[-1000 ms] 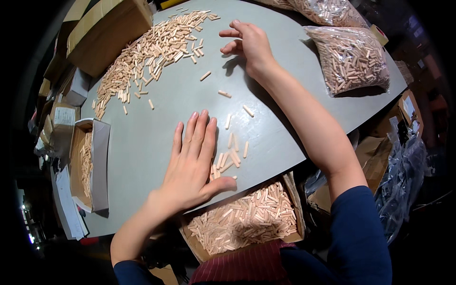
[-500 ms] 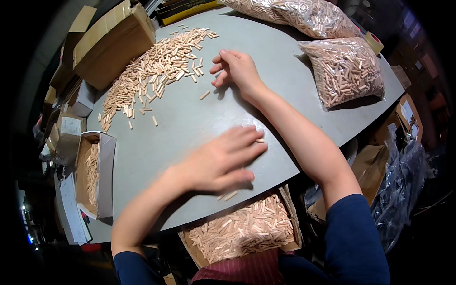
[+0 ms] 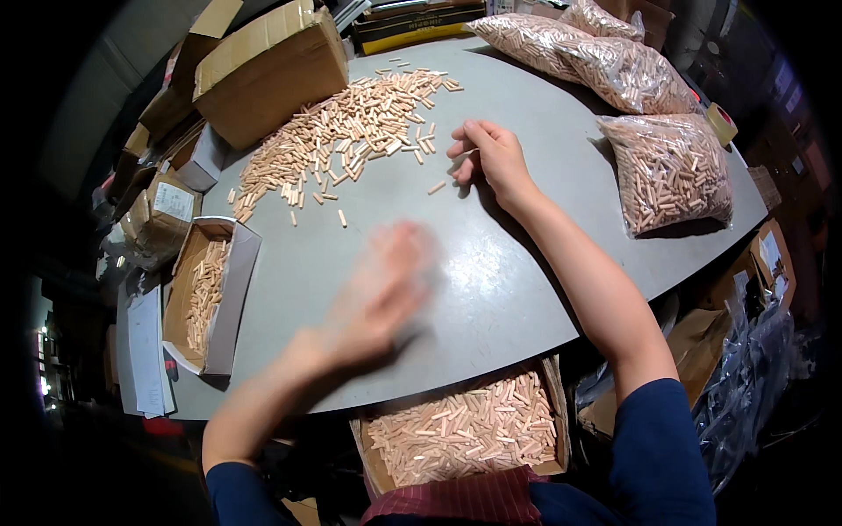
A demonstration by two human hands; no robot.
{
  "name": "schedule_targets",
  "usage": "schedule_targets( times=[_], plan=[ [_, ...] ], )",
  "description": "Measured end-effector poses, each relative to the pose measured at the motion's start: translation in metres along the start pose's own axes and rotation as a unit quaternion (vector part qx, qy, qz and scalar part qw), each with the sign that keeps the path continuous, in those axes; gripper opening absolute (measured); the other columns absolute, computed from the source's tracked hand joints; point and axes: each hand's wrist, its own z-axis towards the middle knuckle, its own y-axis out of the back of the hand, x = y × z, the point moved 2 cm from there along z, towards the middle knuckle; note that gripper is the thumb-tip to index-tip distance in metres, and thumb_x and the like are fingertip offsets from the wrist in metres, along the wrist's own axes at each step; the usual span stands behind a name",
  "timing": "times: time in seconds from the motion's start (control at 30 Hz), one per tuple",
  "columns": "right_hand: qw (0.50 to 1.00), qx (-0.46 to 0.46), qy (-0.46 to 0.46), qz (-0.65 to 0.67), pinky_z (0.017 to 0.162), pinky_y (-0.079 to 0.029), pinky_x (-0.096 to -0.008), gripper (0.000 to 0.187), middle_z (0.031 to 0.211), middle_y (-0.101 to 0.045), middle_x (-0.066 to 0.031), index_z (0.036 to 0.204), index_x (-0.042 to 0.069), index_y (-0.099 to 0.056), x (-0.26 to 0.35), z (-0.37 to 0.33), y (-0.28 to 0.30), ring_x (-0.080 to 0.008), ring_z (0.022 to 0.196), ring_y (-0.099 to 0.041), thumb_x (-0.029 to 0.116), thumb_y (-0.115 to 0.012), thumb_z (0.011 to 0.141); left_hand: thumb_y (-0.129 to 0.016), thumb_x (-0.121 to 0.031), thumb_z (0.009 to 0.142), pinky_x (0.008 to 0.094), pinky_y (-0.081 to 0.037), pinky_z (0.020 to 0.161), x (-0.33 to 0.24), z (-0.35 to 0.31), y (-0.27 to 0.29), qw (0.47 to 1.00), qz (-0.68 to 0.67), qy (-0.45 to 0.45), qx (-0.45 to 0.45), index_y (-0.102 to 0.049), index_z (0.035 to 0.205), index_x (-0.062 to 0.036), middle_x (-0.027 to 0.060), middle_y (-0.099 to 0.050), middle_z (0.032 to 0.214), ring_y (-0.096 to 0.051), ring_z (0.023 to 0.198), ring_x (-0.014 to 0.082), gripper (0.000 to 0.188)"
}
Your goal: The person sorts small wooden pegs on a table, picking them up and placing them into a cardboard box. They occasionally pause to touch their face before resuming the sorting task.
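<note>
Small wooden dowels lie in a loose pile (image 3: 368,118) on the grey table (image 3: 491,289), toward the far left. My right hand (image 3: 495,162) hovers or rests right of the pile, fingers loosely bent and somewhat apart, with nothing visible in them. One single dowel (image 3: 437,188) lies just beside its fingertips. My left hand (image 3: 386,280) is smeared by motion over the middle of the table, so its fingers cannot be made out. Below the near table edge, in front of my body, stands an open cardboard box (image 3: 561,412) full of dowels (image 3: 465,425).
An open box (image 3: 239,307) with some dowels stands at the left edge. A larger carton (image 3: 272,79) is tilted behind the pile. Filled clear bags (image 3: 671,171) and a tape roll (image 3: 722,124) occupy the far right. Plastic sheeting (image 3: 745,377) hangs at the right.
My left hand has moved away from the near edge, up and to the left. The few dowels by that edge no longer show there. The whole view has shifted; my right hand keeps its place.
</note>
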Motion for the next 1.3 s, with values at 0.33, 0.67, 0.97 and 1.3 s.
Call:
schedule_targets(
  times=[0.33, 0.67, 0.97, 1.3],
  plan=[
    [1.000, -0.001, 0.010, -0.004, 0.052, -0.055, -0.0297, 0.031, 0.093, -0.066, -0.0117, 0.114, -0.003, -0.059, -0.008, 0.003, -0.017, -0.0131, 0.050, -0.059, 0.027, -0.053, 0.108, -0.043, -0.067, 0.100, 0.0719, -0.018, 0.117, 0.259, 0.061, 0.144, 0.783, 0.382, 0.456, -0.182, -0.045, 0.157, -0.0310, 0.0208, -0.032, 0.165, -0.025, 0.152, 0.0464, 0.067],
    [0.998, 0.020, 0.000, -0.053, 0.049, -0.050, -0.0259, 0.033, 0.078, -0.066, -0.0074, 0.099, -0.001, -0.065, 0.002, -0.006, -0.024, -0.0105, 0.050, -0.058, 0.029, -0.054, 0.108, -0.045, -0.058, 0.103, 0.0595, -0.027, 0.118, 0.275, 0.048, 0.137, 0.868, 0.320, 0.342, -0.164, -0.057, 0.147, -0.0282, 0.0089, -0.047, 0.159, -0.040, 0.146, 0.0368, 0.055],
    [0.995, 0.007, 0.025, -0.101, 0.049, -0.048, -0.0281, 0.026, 0.075, -0.068, -0.0057, 0.098, 0.000, -0.066, 0.000, -0.004, -0.023, -0.0106, 0.052, -0.059, 0.022, -0.055, 0.102, -0.067, -0.040, 0.096, 0.0480, -0.031, 0.113, 0.188, 0.080, 0.094, 0.893, 0.345, 0.103, -0.271, -0.078, 0.114, -0.0166, 0.0106, -0.066, 0.128, -0.050, 0.130, 0.0327, 0.032],
    [0.986, 0.035, 0.042, -0.161, 0.053, -0.050, -0.0304, 0.021, 0.070, -0.068, -0.0053, 0.094, -0.001, -0.068, 0.008, -0.013, -0.026, -0.0122, 0.055, -0.062, 0.017, -0.057, 0.098, -0.078, -0.041, 0.078, 0.0457, -0.030, 0.103, 0.147, 0.116, 0.079, 0.915, 0.351, 0.182, -0.083, -0.078, 0.081, -0.0082, 0.0111, -0.067, 0.107, -0.051, 0.118, 0.0310, 0.033]
  ],
)
